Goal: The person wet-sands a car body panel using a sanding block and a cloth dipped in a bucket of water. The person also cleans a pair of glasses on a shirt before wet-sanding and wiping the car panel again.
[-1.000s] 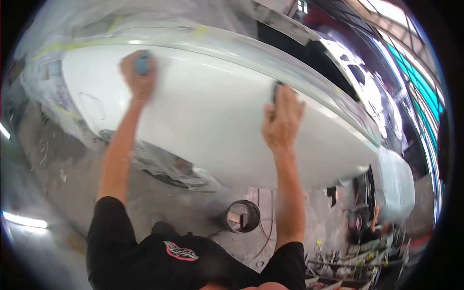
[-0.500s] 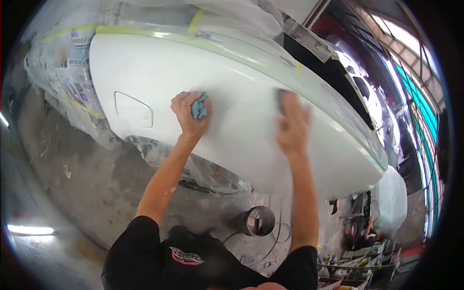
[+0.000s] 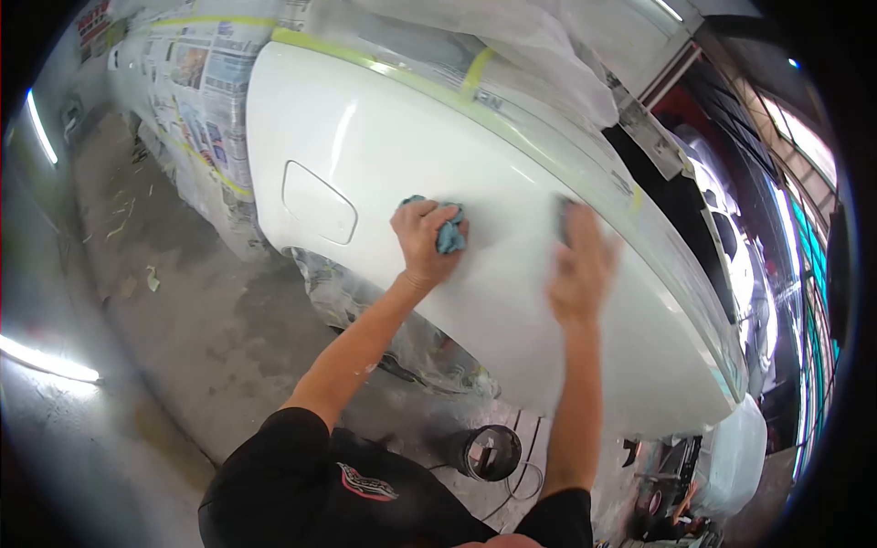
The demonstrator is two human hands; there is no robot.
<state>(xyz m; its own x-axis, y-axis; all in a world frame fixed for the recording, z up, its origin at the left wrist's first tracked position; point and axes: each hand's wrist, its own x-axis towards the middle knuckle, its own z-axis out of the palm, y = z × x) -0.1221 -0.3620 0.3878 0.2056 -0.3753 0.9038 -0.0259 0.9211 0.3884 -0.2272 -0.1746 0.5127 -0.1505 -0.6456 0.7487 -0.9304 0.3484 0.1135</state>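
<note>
My left hand (image 3: 424, 248) is closed around a crumpled blue cloth (image 3: 450, 234) and rests on the white car body panel (image 3: 384, 137). Farther right on the same panel is my right hand (image 3: 582, 265), smeared by motion. Its fingers press a dark flat pad (image 3: 566, 219) against the surface; most of the pad is hidden under them. To the left of my left hand, the outline of a fuel flap (image 3: 318, 203) shows in the panel.
Newspaper masking (image 3: 196, 91), clear plastic film (image 3: 557, 73) and yellow-green tape (image 3: 365, 60) surround the panel. A black bucket (image 3: 493, 452) stands on the concrete floor below, near a hose (image 3: 521, 484). Another person (image 3: 671, 521) is partly visible at lower right.
The view has shifted, so the panel appears farther right and lower. My left hand keeps the cloth in about the same place on the panel. My right hand is still blurred, with the pad.
</note>
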